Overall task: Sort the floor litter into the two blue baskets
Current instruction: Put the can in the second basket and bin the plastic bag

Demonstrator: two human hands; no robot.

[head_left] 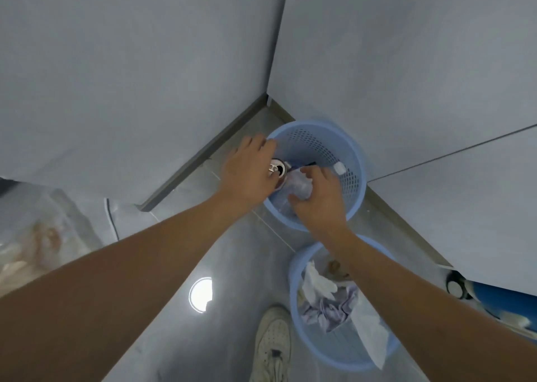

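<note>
Both hands were over the far basket (353, 160) in the corner. The left hand (247, 175) gripped a can (277, 170) at its rim; the right hand (318, 198) clutched a crumpled clear bottle (299, 185), both about to go in. The near basket (293, 268) already held tissues (318, 284) and paper scraps. Sorting looked well along; the visible floor (232, 253) showed no loose litter, though a plastic bag (43, 230) lay at left.

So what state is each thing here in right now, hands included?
Left hand: holds the can.
Can: top opened, over the far basket.
Right hand: grips a crumpled plastic bottle.
Far basket: upright.
Near basket: upright, stuffed with crumpled paper.
</note>
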